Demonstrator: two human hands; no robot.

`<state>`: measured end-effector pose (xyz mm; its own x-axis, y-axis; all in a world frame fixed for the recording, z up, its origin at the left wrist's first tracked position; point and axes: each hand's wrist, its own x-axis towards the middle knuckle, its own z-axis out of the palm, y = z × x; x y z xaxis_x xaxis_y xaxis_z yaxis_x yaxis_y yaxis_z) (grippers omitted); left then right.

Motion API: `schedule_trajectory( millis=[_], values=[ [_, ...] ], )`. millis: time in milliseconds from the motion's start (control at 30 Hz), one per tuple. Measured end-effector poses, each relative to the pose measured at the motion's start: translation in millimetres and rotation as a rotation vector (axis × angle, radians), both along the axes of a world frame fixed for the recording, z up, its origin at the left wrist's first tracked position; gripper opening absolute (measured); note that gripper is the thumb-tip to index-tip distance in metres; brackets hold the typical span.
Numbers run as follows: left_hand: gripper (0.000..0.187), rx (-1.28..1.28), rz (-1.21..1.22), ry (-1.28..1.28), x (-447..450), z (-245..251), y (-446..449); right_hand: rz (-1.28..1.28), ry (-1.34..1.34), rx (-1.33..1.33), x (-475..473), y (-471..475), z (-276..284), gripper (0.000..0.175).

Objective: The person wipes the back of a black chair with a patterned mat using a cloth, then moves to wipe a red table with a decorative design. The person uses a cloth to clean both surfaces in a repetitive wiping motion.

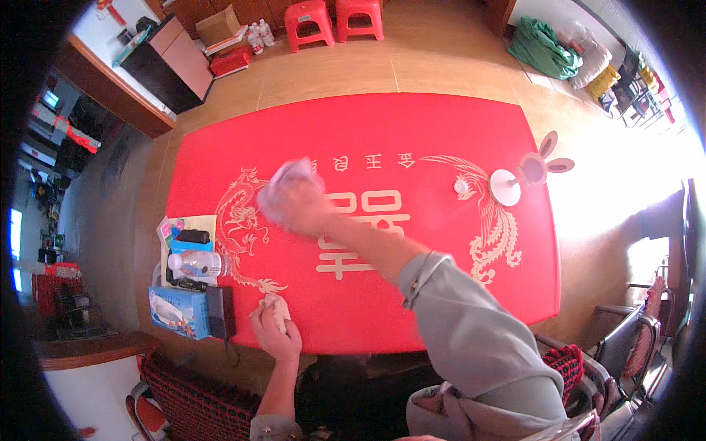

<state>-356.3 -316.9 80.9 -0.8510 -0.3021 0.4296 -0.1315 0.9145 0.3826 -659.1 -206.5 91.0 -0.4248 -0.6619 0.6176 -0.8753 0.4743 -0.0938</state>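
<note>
A red tablecloth (353, 121) with a printed dragon, phoenix and large characters covers the table before me. My right hand (306, 206) is stretched across to its left middle, gripping a pale purplish cloth (287, 184) against or just above the surface; both are blurred. Near the front edge, my left hand (276, 331) is closed around a crumpled whitish cloth or tissue (277, 310). Just left of that hand stand a blue tissue box (179, 314) and a dark box (220, 311). A clear plastic bottle (198, 264) lies on its side behind them.
A rabbit-eared lamp or mirror (535, 168) on a round white base and a small white round item (461, 187) stand at the right. Chairs (623, 342) flank the near right corner; a red-and-black knitted chair cover (198, 380) is at near left. Red plastic stools (309, 25) stand beyond.
</note>
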Motion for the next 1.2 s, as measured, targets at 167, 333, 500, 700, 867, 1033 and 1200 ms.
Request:
schedule_trajectory(
  millis=[167, 333, 500, 700, 867, 1033, 1200],
  values=[
    [0.048, -0.050, -0.029, 0.009, -1, -3, -1, -0.750, -0.076, 0.425, -163, 186, -3, 0.017],
    [0.048, -0.080, -0.009, -0.033, 1, -5, -2, -1.230, -0.345, 0.241, -214, 357, -50, 0.056],
    [0.050, -0.039, -0.001, -0.046, 1, -3, -1, -1.137, -0.258, 0.287, -195, 298, -64, 0.061],
    [0.050, -0.049, -0.002, -0.027, -1, 3, 2, -0.681, -0.175, 0.313, -10, 168, -31, 0.050],
    [0.050, -0.029, 0.006, 0.001, -2, 2, 1, -0.209, -0.417, 0.342, 197, 138, 13, 0.058],
    [0.052, -0.003, 0.020, -0.039, 0, 2, 2, 0.002, -0.455, 0.361, 249, 201, 18, 0.059],
    [0.052, -0.039, 0.037, -0.022, -2, 1, 1, -0.285, -0.349, 0.347, 152, 213, -4, 0.064]
  ],
)
